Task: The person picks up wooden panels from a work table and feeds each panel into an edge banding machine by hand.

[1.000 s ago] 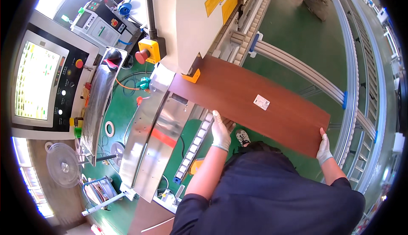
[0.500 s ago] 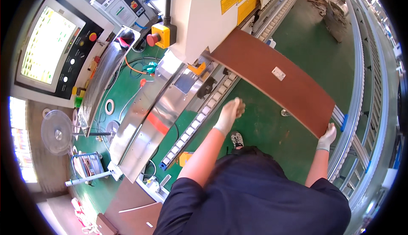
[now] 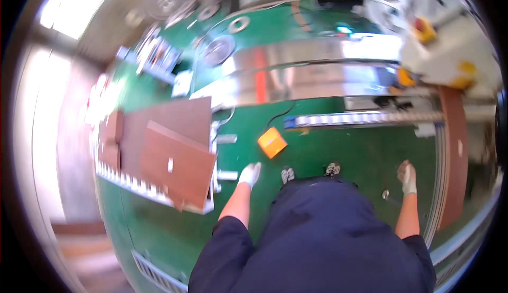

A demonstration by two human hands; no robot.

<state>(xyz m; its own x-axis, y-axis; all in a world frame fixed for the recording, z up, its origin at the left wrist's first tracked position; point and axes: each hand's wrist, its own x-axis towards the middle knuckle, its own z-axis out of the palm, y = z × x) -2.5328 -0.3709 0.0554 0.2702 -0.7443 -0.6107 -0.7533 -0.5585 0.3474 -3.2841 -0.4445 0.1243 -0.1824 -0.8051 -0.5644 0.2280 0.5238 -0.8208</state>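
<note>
My left hand point(image 3: 250, 174) wears a pale glove and hangs over the green floor with nothing in it, fingers loosely stretched. Beside it on the left lies a loose brown board point(image 3: 182, 168) with a small white label, tilted across other brown boards on a roller stand. My right hand point(image 3: 407, 177), also gloved, is empty with its fingers loosely bent apart, though motion softens them. To its right a long brown panel point(image 3: 452, 160) with a white label rests by the machine's outlet, apart from the hand.
A roller strip point(image 3: 365, 119) runs in front of a shiny metal machine bed point(image 3: 312, 81). An orange box point(image 3: 272, 142) stands on the floor ahead of my shoes. Rails point(image 3: 438, 187) run along the right, and a red-and-yellow stop button point(image 3: 423, 30) sits at the upper right.
My view has swung left, bringing the stacked boards into sight. My right hand has let go of the brown panel, which now lies farther right. My left hand is now near the board stack.
</note>
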